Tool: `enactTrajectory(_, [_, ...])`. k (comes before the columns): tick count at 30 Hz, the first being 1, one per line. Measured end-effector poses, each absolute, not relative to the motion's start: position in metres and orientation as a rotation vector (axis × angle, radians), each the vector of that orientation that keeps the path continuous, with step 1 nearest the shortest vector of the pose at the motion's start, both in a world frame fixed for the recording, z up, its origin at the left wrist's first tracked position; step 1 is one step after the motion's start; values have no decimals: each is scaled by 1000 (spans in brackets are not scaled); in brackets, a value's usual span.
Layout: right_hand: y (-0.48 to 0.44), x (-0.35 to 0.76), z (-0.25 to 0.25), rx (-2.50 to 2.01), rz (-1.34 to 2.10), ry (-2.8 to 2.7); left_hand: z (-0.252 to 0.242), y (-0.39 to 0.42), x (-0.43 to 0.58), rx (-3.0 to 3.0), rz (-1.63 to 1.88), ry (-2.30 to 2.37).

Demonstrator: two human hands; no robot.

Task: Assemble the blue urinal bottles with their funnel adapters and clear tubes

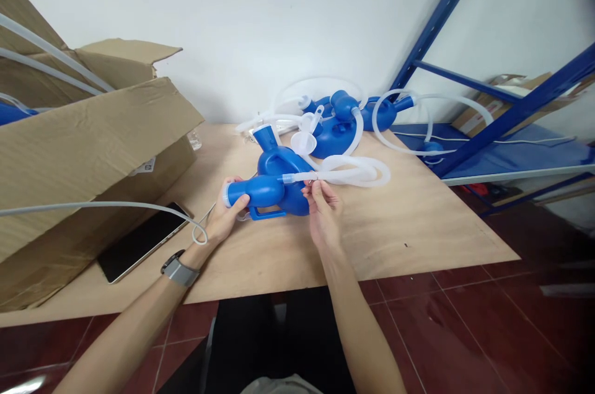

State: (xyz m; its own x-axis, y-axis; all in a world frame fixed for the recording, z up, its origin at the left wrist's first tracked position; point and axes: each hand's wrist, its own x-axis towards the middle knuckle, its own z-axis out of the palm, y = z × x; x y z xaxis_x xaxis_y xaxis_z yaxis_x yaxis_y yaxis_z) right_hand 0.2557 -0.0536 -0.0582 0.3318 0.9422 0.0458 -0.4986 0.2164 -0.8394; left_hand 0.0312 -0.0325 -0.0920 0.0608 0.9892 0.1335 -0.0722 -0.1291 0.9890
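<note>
My left hand (225, 215) is wrapped around the capped end of a blue plastic urinal head (260, 191) with a side handle. From its narrow end runs a translucent hose (357, 170), ribbed near the joint and coiled to the right. My right hand (326, 211) pinches at the ribbed stretch, thumb against fingertips; a tiny shiny thing there is too small to name. Just behind the head, a blue urinal bottle (264, 139) lies on the wooden table (385, 227), partly covered by it. A white funnel-like piece (304, 143) rests beyond that bottle.
More blue bottles (332, 137) with looping hoses lie by the back wall. An open cardboard box (93, 165) fills the left side. Near it lies a black phone (142, 242), with a grey cable (116, 204) hanging across. A blue metal shelf (502, 143) stands at the right.
</note>
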Motion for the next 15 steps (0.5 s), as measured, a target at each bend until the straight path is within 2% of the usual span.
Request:
enactTrajectory(5, [-50, 255, -58, -799, 1189, -564, -86, -33, 32, 1276, 1292, 1006])
enactTrajectory(15, [-56, 238, -59, -906, 1147, -608, -93, -37, 33, 1509, 1353, 1132])
